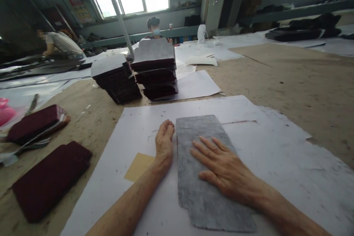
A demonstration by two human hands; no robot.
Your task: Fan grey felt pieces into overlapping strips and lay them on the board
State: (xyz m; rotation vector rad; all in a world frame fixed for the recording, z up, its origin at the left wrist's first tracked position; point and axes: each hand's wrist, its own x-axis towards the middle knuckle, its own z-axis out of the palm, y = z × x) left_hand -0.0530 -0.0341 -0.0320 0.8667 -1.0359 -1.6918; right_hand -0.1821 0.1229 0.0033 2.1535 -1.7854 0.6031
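Observation:
A grey felt-like cut piece (204, 191) lies flat on white paper (276, 162) in front of me. My right hand (221, 166) rests palm down on its middle, fingers stretched out and spread. My left hand (164, 143) stands on its edge against the piece's left side, fingers straight and held together, touching the border. Neither hand holds anything.
Two tall stacks of dark maroon pieces with grey tops (116, 79) (156, 70) stand behind the paper. More maroon piles (49, 180) (35, 123) lie at left beside scissors (24, 147). A tan card (139, 166) lies by my left wrist. Two people work at far tables.

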